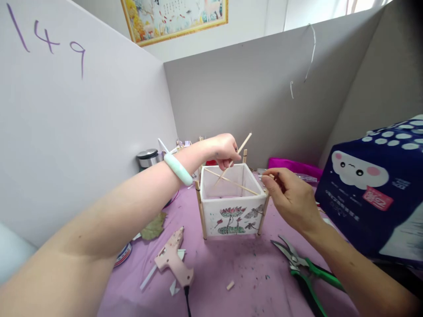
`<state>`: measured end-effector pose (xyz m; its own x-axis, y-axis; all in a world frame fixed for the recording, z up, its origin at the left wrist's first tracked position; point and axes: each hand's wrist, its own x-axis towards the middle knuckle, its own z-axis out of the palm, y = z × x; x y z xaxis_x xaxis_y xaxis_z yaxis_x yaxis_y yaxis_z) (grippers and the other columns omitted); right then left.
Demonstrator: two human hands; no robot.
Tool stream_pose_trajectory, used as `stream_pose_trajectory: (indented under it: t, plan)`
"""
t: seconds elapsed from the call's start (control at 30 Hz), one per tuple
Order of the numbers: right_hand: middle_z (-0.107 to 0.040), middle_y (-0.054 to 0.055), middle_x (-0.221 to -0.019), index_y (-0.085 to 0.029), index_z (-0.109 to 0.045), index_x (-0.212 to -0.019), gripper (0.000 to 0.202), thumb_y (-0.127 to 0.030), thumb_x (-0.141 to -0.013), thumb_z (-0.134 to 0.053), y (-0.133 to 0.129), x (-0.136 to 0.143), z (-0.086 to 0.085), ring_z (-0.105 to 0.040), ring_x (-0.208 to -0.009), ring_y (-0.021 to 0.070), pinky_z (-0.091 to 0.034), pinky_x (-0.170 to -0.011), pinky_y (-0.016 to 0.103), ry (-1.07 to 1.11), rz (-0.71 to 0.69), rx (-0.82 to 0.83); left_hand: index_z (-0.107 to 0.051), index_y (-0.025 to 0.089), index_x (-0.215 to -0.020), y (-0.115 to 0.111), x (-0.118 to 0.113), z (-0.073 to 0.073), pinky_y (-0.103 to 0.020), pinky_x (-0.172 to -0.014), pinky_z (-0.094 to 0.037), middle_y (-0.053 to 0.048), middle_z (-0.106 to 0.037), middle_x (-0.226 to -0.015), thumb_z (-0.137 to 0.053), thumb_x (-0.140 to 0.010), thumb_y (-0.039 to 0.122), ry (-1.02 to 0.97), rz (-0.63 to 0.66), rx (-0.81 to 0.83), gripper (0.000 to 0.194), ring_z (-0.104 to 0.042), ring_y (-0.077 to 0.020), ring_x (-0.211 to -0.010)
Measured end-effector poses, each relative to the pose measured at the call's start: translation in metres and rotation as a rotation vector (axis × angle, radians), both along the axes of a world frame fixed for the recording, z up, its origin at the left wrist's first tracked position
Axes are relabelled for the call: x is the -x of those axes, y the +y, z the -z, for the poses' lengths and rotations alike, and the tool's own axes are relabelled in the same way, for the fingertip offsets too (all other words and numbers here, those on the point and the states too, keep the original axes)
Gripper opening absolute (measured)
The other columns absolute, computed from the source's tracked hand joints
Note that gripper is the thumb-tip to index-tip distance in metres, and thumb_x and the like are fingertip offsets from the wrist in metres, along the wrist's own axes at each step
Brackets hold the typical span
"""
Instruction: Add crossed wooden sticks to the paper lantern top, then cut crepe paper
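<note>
In the head view, the thin wooden stick [245, 141], likely light, stiff, snappable and best pinched mid-length, slants into the white box [211, 211] on the worktop [211, 268], the left hand's [226, 149] grip closed around it, while the right hand [287, 191] curls beside the box's right side, its hold, if any, impossible to tell.

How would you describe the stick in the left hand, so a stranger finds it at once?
On the purple tablecloth stands a white, open-topped box with a lotus picture on its front. Over its opening, the left hand pinches a thin wooden stick. Unlike the stick lying across the box, this one tilts up past the hand.
</note>
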<state>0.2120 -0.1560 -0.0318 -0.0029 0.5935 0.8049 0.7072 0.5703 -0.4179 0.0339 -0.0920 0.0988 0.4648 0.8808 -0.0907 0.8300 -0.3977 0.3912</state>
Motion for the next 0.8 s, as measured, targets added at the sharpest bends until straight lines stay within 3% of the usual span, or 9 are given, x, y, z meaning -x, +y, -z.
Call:
stream_pose_trajectory:
  t: [0.23,0.53,0.8]
  plan:
    - [-0.053,-0.001,-0.065,-0.019,-0.054,-0.069,0.03,-0.038,-0.091,-0.05,0.004,0.004,0.006,-0.048,-0.06,0.0126,-0.032,-0.059,0.027,-0.003,-0.055,0.003,-0.064,0.01,-0.086,0.012,0.006,0.015,-0.029,-0.068,-0.053,-0.005,-0.064,-0.069,-0.053,-0.08,0.025,0.075,-0.008,0.101,0.019,-0.062,-0.013,-0.059]
    - [-0.041,-0.004,-0.056,-0.02,-0.042,-0.059,0.039,-0.04,-0.091,-0.05,0.004,0.001,0.007,-0.039,-0.054,0.0112,-0.027,-0.055,0.027,-0.022,-0.037,0.009,-0.064,0.01,-0.082,0.006,0.009,0.019,-0.028,-0.061,-0.051,-0.003,-0.061,-0.061,-0.054,-0.08,0.023,0.057,0.029,0.152,0.016,-0.059,-0.0124,-0.053]
    - [-0.041,-0.003,-0.055,-0.02,-0.042,-0.058,0.04,-0.042,-0.092,-0.047,0.004,0.001,0.008,-0.039,-0.053,0.0116,-0.026,-0.055,0.028,-0.037,-0.012,0.011,-0.065,0.012,-0.08,0.012,0.014,0.027,-0.03,-0.062,-0.052,-0.002,-0.061,-0.058,-0.055,-0.079,0.024,0.055,0.051,0.163,0.016,-0.059,-0.0129,-0.052]
